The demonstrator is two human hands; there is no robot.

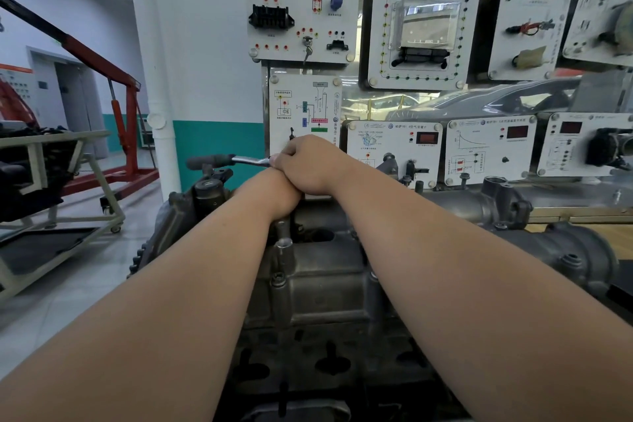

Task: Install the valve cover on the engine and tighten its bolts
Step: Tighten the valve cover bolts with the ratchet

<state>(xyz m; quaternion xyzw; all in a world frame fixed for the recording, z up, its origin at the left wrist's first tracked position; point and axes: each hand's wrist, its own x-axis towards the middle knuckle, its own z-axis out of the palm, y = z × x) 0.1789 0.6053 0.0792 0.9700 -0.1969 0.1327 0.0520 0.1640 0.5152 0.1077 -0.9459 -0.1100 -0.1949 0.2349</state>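
Head view, and I start at the right hand [308,164]. It sits on top, fingers curled round the head end of the ratchet [239,160], whose dark grip sticks out to the left. I judge it steadies the tool over a bolt at the far end. The left hand [274,197] lies directly under it, touching it, wrist bent down. Its fingers are hidden, so I cannot tell what it holds, if anything. Both forearms reach across the valve cover [322,298], which looks seated on the engine [548,243]. Beyond stands a wall of training panels [424,27]. To the left, a red crane [126,96] and a trolley [61,161] stand on the tiled floor [68,284].
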